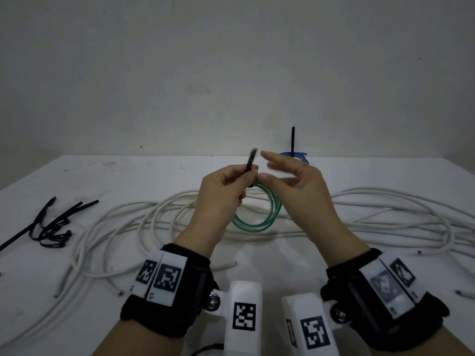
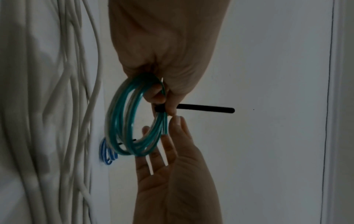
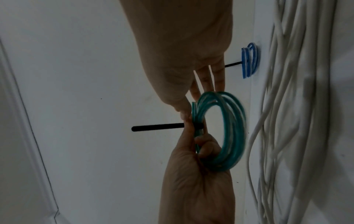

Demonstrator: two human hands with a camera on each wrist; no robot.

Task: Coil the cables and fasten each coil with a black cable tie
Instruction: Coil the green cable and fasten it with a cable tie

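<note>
A: Where are you working?

B: Over a white table (image 1: pixel 154 176) against a bare pale wall (image 1: pixel 180 73), white cables (image 1: pixel 385 217) sprawling across it.

A: And your hands?

B: Your left hand (image 1: pixel 221 199) is gripping the green coil (image 1: pixel 259 217) and pinching its black cable tie (image 1: pixel 250 160); your right hand (image 1: pixel 300 191) is hovering beside it, fingers loosely spread, holding nothing. Spare ties (image 1: pixel 48 227) are lying far left, a tied blue coil (image 1: pixel 298 156) by the wall.

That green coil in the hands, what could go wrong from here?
Only the left hand holds the green coil, pinching it at the black cable tie; the right hand is open beside it. If that pinch slips, the loops may spring apart or drop among the white cables.
</note>
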